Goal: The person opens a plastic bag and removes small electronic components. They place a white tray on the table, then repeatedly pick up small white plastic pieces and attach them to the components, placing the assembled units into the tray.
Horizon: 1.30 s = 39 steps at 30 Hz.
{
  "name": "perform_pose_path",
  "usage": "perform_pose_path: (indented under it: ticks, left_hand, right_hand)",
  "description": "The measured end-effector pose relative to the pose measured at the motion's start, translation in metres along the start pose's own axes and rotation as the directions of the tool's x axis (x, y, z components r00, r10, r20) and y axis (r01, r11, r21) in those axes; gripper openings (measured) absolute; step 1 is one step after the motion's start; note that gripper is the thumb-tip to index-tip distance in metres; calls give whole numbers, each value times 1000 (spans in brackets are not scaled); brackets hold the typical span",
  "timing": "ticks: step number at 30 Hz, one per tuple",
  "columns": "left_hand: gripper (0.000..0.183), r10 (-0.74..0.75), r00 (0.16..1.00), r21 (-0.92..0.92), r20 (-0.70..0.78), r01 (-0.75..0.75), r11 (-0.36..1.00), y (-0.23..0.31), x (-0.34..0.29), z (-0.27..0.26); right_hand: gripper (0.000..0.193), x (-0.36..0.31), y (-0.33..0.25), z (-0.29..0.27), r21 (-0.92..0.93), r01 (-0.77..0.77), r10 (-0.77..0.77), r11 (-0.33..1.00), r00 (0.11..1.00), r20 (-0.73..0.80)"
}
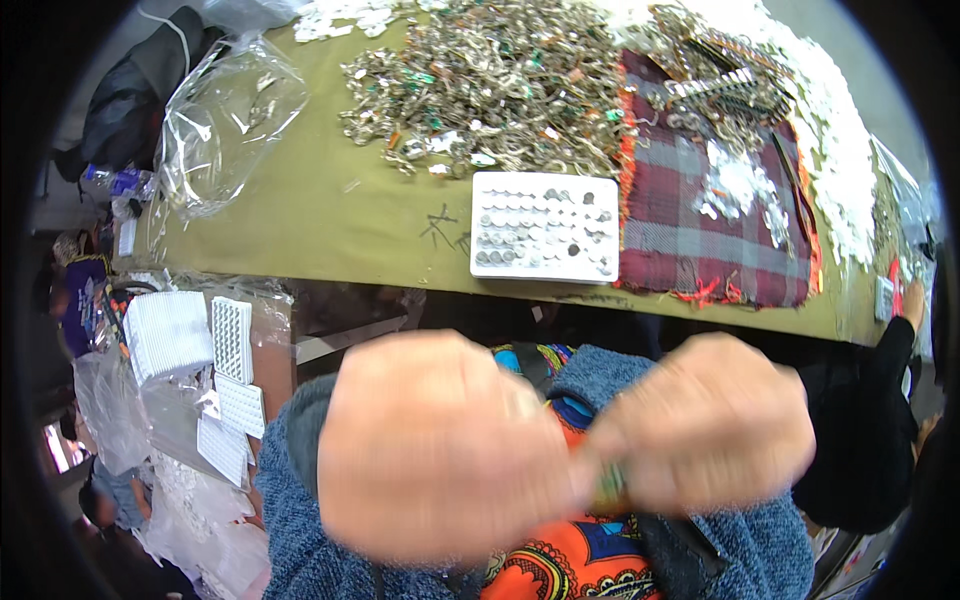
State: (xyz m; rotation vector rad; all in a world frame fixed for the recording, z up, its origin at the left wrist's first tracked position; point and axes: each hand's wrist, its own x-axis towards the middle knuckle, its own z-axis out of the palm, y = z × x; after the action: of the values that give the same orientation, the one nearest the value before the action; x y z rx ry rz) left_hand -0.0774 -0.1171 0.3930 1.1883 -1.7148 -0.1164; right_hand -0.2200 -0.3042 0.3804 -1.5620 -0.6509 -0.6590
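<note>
Both of my hands are raised close in front of my body and blurred by motion. My left hand is closed, its knuckles toward the view. Fingers of my right hand are curled in, and its fingertips meet those of the left. Between them shows a small greenish, yellowish bit, too smeared to name. Beyond the hands, at the table's near edge, sits a white tray with rows of small round greyish and white pieces in its hollows. Neither hand touches it.
A green-covered table bears a large heap of small metallic pieces. Right of the tray lies a plaid cloth with white and metal bits. A clear plastic bag is at left. White moulded trays stand on a side table. Another person's arm reaches in at right.
</note>
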Motion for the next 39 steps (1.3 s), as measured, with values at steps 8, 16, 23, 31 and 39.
perform_pose_path:
  ticks: [8,16,23,31,39]
  left_hand:
    - [10,450,753,11,-480,-508,861,-9,25,26]
    - [7,425,708,-71,-563,-554,829,-17,28,37]
    - [7,351,733,-70,-583,-476,877,-12,27,42]
    - [9,50,943,-307,-329,-157,939,6,21,16]
    - [10,248,779,-163,-576,-407,899,-10,22,44]
  right_hand:
    - [6,18,-24,33,-14,138,-138,990,974,-178]
    - [7,18,-16,36,-41,210,-214,977,959,-188]
    - [5,17,-22,35,-58,110,-119,992,977,-178]
    - [7,22,-20,32,-52,24,-32,998,986,-162]
    - [5,13,-29,28,-3,-44,43,999,989,-138]
